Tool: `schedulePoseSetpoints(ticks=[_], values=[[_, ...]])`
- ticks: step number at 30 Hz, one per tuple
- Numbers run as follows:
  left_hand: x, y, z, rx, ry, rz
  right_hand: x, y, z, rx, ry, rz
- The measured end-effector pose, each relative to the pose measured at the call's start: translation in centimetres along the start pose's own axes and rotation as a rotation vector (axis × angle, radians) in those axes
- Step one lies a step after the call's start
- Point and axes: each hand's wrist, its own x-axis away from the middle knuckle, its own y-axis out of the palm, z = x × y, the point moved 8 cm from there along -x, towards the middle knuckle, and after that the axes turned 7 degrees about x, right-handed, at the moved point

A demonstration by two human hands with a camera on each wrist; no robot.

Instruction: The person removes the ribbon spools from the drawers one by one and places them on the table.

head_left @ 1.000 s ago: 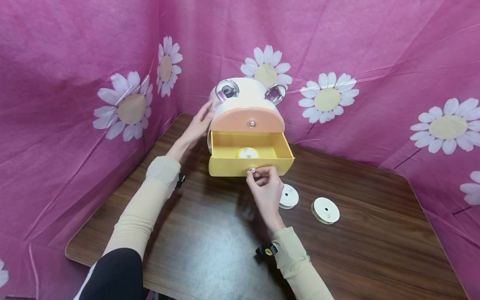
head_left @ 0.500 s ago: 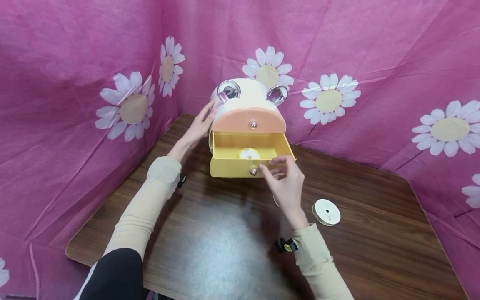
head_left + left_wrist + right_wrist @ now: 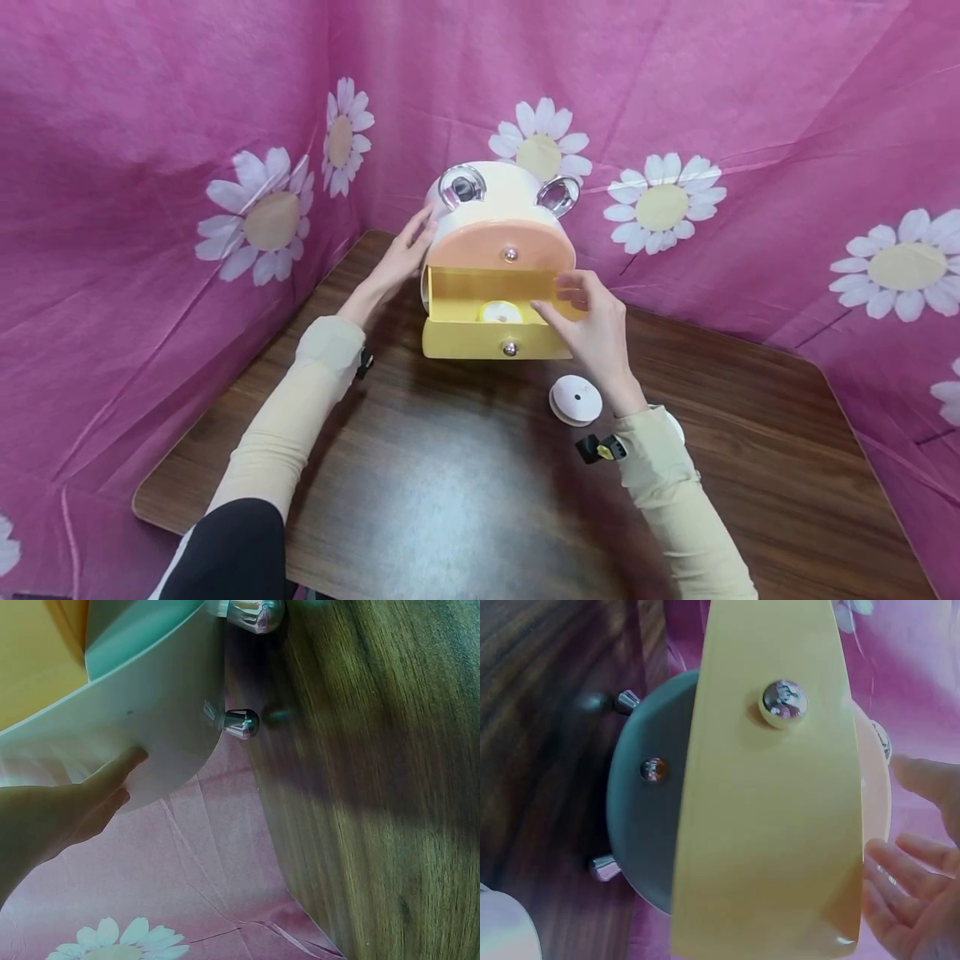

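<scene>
A rounded white box (image 3: 498, 192) with drawers stands at the table's far side, its yellow drawer (image 3: 465, 340) pulled out. Inside that drawer lies a white ribbon spool (image 3: 501, 312) with a yellow edge. My left hand (image 3: 401, 260) rests along the box's left side; in the left wrist view its fingers (image 3: 120, 769) lie extended against the white wall. Over the drawer's right part hovers my right hand (image 3: 598, 329), fingers spread and slightly bent, holding nothing. The drawer's silver knob (image 3: 510, 348) is free of both hands.
A white spool (image 3: 575, 402) lies on the wooden table (image 3: 420, 483) below my right hand. Another spool (image 3: 673, 422) is mostly hidden behind the right sleeve. Above the yellow drawer is a closed peach drawer (image 3: 472, 247); below it, a teal one (image 3: 641, 817). Pink flowered cloth (image 3: 675, 75) hangs behind.
My right hand has released the yellow drawer's knob and moved right and up over the drawer's right side. The left hand stays on the box; the drawer remains pulled out.
</scene>
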Motion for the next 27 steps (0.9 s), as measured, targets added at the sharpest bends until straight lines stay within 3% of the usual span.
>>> schedulePoseSetpoints(ticks=[3,11,18,27], values=[[0.0,0.1,0.1,-0.006,-0.016,-0.008,-0.8,0.6,0.2,0.019,0.022,-0.107],[0.1,0.0,-0.1,-0.015,-0.02,0.005,-2.6,3.1,1.7,0.155,0.123,-0.496],[0.1,-0.2,-0.3,-0.007,-0.015,0.004,-3.4,4.7,1.8,0.191,0.056,-0.635],[0.1,-0.2,-0.4,-0.011,-0.003,-0.005,-3.9,7.1,1.7,0.132,-0.096,-0.818]])
